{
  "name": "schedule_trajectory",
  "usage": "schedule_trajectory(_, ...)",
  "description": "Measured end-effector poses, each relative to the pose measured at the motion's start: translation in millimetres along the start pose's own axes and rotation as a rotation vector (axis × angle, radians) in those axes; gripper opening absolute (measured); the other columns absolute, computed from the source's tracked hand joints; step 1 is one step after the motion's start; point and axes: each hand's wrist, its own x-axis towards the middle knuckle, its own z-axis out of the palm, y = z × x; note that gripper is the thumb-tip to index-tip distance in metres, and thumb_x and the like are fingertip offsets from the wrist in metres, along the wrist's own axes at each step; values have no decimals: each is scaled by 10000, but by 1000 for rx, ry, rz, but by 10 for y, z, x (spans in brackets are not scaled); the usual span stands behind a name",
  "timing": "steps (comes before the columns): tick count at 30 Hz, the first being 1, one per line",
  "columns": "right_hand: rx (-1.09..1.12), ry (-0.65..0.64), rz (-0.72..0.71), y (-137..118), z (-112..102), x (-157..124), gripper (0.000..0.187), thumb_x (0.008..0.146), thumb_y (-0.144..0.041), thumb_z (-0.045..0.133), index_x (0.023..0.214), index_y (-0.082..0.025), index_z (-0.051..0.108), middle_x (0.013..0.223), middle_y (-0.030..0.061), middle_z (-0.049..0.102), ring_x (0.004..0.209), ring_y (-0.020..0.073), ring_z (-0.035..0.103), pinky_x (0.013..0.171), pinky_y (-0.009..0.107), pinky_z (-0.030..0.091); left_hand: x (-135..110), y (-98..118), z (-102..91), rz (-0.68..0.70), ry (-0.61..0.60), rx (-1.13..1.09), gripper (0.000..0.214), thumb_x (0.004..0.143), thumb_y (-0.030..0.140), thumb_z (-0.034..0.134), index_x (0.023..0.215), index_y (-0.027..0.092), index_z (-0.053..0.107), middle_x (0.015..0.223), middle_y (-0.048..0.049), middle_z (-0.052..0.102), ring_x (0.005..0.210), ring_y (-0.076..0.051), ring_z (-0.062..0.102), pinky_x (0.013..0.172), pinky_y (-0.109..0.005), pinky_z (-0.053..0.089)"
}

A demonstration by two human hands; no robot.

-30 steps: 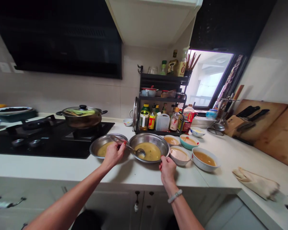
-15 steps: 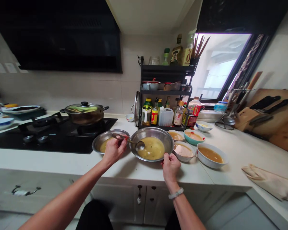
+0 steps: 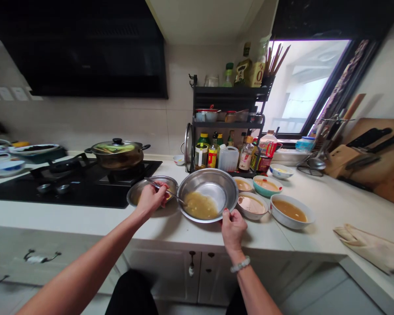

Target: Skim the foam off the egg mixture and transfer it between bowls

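My left hand (image 3: 151,197) is closed round the handle of a metal spoon (image 3: 170,192), whose bowl end dips into yellowish liquid with bits in it. That liquid (image 3: 202,206) has pooled at the near left side of a tilted steel basin (image 3: 228,183), baring part of its bottom. My right hand (image 3: 232,222) grips the basin's near right rim. Partly behind my left hand stands a second steel basin (image 3: 136,189) with yellow liquid in it. To the right are a bowl of pale pinkish-brown liquid (image 3: 252,204) and a white bowl of brown liquid (image 3: 290,212).
A lidded pot (image 3: 117,155) sits on the black gas stove (image 3: 85,192) at left. Behind the basins rises a black rack (image 3: 230,91) of bottles. A green bowl (image 3: 266,186) stands before it. Knives (image 3: 369,137) and a folded cloth (image 3: 371,247) are at right.
The basin has tipped towards the near left, and its liquid has run to that side. The spoon's bowl has moved left and down into the liquid. My left hand has shifted slightly left.
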Motion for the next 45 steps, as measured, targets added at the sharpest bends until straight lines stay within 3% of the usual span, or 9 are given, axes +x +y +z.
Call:
schedule_trajectory(4,55,-9,72,-58,5,-5,352,741,-391,540,513,-248,313,422,-87,330,392,81,337,394,213,310,4,-18,-70,51,0,38,161,721,307,561,773,158,588,476,24,594,403,-149,576,439,-253,489)
schedule_trajectory(9,75,-5,120,-107,4,-9,341,738,-387,542,509,-244,335,397,-81,364,372,85,366,378,210,318,4,19,-112,6,53,-132,172,670,291,593,758,144,578,516,3,626,502,-183,646,518,-302,548)
schedule_trajectory(16,83,5,130,-110,6,-3,358,723,-408,557,504,-248,323,388,-87,352,358,85,371,366,210,317,-56,47,-80,-53,41,-125,164,693,273,543,797,148,566,470,15,598,369,-151,555,358,-256,463)
schedule_trajectory(22,81,-6,127,-108,8,-5,352,729,-397,551,510,-248,319,400,-84,362,364,86,377,363,209,315,-67,54,-116,-21,74,-185,186,700,288,555,822,148,553,497,15,606,409,-161,587,387,-275,496)
schedule_trajectory(35,50,6,110,-114,2,6,349,734,-391,546,507,-249,323,372,-82,372,350,89,377,367,211,316,-22,120,-220,-91,106,-327,177,651,199,507,799,114,556,509,-13,610,458,-154,613,448,-258,494)
schedule_trajectory(40,40,7,102,-128,-4,1,343,741,-381,539,507,-247,327,378,-79,376,355,92,390,374,212,326,39,117,-314,-109,150,-367,160,646,183,507,762,97,574,492,-26,603,455,-134,597,470,-239,495)
schedule_trajectory(45,49,3,117,-96,-12,2,342,746,-378,550,520,-243,331,401,-85,371,365,88,385,375,207,329,54,157,-531,-104,241,-371,150,678,186,511,768,100,594,520,-42,632,445,-119,589,464,-220,499)
